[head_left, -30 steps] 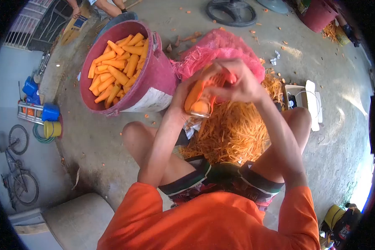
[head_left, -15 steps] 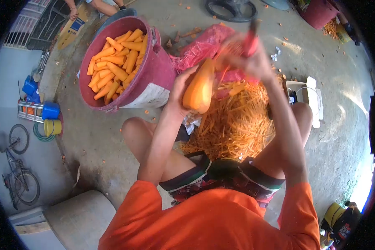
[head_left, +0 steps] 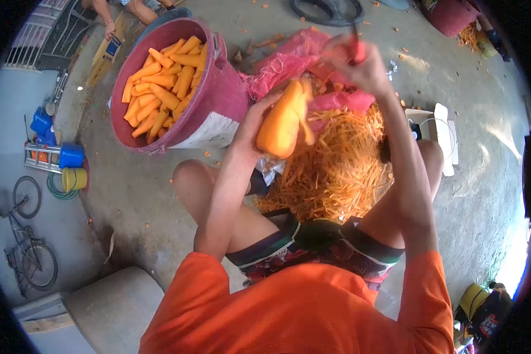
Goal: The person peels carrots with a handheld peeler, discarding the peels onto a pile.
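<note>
My left hand (head_left: 252, 131) is wrapped round a thick orange carrot (head_left: 279, 127), its broad end toward me. A loose strip of peel dangles from the carrot's right side. Up and to the right of it, my right hand (head_left: 360, 68) grips a red-handled peeler (head_left: 357, 50), a little smeared by motion and clear of the carrot. Below both hands, a large heap of carrot peelings (head_left: 330, 171) lies between my legs. Just beyond the heap is a pink mesh sack (head_left: 295, 53), with some carrots showing in its opening.
A big maroon tub (head_left: 218, 100) of peeled carrots (head_left: 159, 88) stands at the left. Behind it, another person's hand (head_left: 110, 30) shows. A white box (head_left: 442, 135) sits by my right knee, and a black ring-shaped base (head_left: 327, 20) lies at the far side.
My right hand has moved slightly up and away from the carrot with the peeler. A strip of peel now hangs off the carrot, which has tilted a little.
</note>
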The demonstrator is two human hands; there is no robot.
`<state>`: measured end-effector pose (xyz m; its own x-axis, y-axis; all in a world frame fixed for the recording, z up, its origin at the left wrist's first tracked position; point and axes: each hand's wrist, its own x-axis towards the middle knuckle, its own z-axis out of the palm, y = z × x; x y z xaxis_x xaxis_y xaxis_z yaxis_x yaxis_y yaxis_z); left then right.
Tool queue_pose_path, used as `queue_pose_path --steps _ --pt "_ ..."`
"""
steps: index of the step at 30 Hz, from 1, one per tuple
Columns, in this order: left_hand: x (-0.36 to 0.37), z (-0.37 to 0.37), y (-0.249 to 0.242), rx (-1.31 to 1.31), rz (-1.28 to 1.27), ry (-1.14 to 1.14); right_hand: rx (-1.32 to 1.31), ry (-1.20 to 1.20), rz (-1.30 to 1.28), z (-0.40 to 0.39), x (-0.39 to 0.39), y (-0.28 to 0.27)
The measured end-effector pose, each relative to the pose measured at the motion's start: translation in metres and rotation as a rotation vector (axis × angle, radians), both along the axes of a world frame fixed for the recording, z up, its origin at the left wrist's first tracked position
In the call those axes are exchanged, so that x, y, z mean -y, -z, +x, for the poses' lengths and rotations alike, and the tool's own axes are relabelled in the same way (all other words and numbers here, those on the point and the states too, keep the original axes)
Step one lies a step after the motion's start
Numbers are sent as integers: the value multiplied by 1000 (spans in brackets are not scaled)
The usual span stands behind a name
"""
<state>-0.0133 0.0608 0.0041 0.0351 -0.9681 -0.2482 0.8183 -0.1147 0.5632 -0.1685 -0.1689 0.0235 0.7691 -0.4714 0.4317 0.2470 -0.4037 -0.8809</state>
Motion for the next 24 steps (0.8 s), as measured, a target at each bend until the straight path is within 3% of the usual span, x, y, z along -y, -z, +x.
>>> queue_pose_path --steps 2,5,7,8,9,10,12,14,15,17,18,20,23,24 --pt "1 -5 -10 44 -1 -64 19 54 -14 -4 5 -8" --pt "9 -10 -13 -49 29 -127 -6 -105 30 -2 -49 -22" --pt "13 -13 -8 -54 95 -249 221 -292 -290 7 -63 -19" --pt "3 -7 -5 11 -7 -97 217 -290 -271 4 -50 -13" --pt "1 0 1 43 133 -81 104 -138 -136 0 -20 -8" --pt "-1 4 1 31 90 -30 -5 9 -21 -1 0 -9" --pt "0 7 -3 29 37 18 -4 -11 28 -3 -8 -16" --pt "4 -3 -8 104 62 -184 -156 -180 203 -11 -43 -29" --pt "8 -6 -10 107 52 -182 190 -231 -377 2 -60 -28" --pt "10 -9 -11 96 80 -226 144 -243 -442 3 -63 -30" --pt "0 -3 -7 126 64 -116 139 -243 -424 3 -49 -22" --pt "-3 -7 -17 169 87 -84 -44 44 -21 2 3 -10" --pt "3 -8 -17 217 55 -87 -28 -93 100 0 -17 -20" --pt "4 -5 -11 159 44 -95 70 -174 -17 2 -41 -19"
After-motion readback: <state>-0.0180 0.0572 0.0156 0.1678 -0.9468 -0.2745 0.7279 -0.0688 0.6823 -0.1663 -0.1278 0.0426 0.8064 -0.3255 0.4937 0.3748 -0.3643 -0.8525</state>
